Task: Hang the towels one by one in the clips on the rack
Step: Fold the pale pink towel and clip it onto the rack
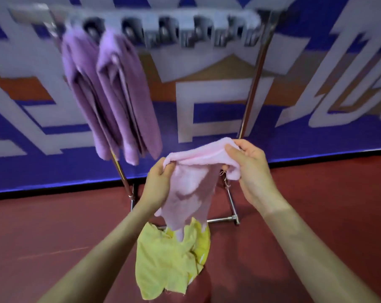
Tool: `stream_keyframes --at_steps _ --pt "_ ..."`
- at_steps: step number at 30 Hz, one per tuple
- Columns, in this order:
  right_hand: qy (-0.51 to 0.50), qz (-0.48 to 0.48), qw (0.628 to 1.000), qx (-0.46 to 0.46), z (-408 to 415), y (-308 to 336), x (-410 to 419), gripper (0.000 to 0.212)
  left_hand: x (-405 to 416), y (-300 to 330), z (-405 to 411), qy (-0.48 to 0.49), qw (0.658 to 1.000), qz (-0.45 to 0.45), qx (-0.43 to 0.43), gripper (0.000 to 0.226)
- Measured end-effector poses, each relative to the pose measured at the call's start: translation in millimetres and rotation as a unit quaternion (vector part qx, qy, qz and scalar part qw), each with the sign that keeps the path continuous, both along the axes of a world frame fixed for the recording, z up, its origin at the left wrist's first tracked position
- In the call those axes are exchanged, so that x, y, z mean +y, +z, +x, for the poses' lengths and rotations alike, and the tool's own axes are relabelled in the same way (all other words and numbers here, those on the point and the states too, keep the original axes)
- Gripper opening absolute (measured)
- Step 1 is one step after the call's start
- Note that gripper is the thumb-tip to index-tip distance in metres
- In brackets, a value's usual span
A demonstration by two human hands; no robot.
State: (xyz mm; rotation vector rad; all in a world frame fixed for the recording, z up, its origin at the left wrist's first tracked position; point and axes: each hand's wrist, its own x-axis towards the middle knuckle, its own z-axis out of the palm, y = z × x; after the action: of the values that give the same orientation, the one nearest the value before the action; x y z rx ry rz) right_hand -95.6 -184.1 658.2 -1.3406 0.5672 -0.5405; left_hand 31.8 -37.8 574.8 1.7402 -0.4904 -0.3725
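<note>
I am holding the pink towel [191,178] in both hands, well below the rack [163,25]. My left hand [159,182] is gripping one end of its top edge and my right hand [248,171] is pinching the other, so the edge is running left to right under the clips. The free clips [198,33] are lying up and ahead, nearer my right hand, right of the two purple towels [110,95].
</note>
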Motion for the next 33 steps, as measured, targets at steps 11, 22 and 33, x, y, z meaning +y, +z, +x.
stream_keyframes --at_steps 11,22,33 --pt "0.048 -0.107 0.993 -0.019 18.6 331.8 2.2 0.017 40.9 332.9 33.8 0.032 0.983 0.048 -0.174 0.024" --pt "0.241 -0.298 0.916 -0.119 19.2 439.4 13.5 0.035 77.3 429.3 56.9 0.082 0.970 0.081 -0.212 0.039" --pt "0.055 -0.480 0.876 -0.003 53.6 471.6 29.4 0.041 82.2 432.1 54.3 0.036 0.964 0.166 -0.206 0.029"
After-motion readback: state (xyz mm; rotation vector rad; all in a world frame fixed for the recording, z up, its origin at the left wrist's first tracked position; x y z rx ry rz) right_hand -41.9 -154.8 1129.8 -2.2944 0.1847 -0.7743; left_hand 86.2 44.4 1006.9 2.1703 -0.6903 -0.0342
